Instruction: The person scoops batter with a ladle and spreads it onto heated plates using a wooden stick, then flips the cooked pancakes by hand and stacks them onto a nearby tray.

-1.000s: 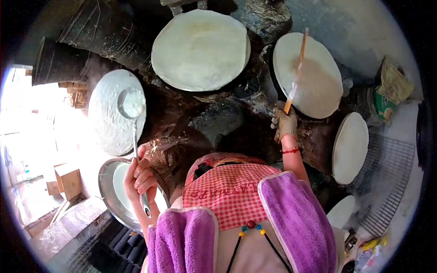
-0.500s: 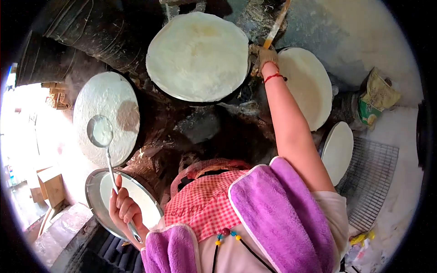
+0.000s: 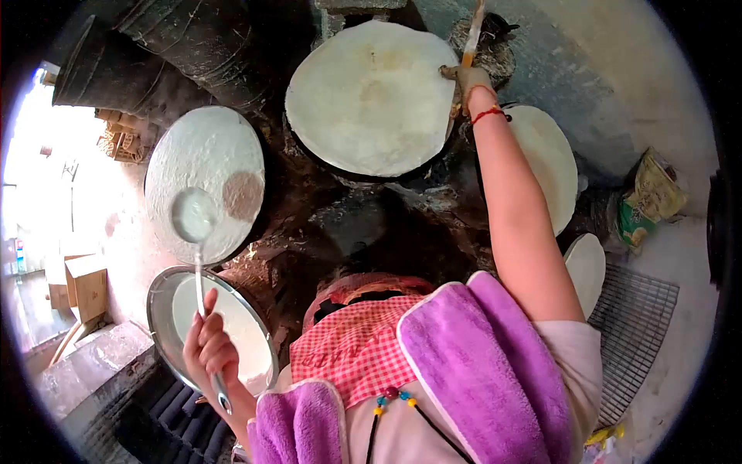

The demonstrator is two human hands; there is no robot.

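Note:
My left hand (image 3: 212, 348) is closed round the handle of a metal ladle (image 3: 194, 214), whose bowl is over the left round griddle coated with white batter (image 3: 174, 162). A metal basin of white batter (image 3: 255, 348) lies beside this hand. My right hand (image 3: 469, 81), in a worn glove, reaches to the right edge of the big round white sheet (image 3: 363, 100) on the top griddle. It grips a flat wooden stick (image 3: 474, 39) that points up. Whether the fingers also touch the sheet's edge is hard to tell.
Another white round (image 3: 545, 158) lies behind my right forearm, with a smaller one (image 3: 587, 271) below it. A wire rack (image 3: 634, 332) is at the lower right. Dark barrels (image 3: 193, 46) stand upper left, a cardboard box (image 3: 86, 286) at left, and a green-yellow bag (image 3: 653, 193) at right.
The view has shifted, so most things sit further right. My left hand still holds the ladle, its bowl now lower on the left griddle. My right hand is now closer against the top sheet's edge.

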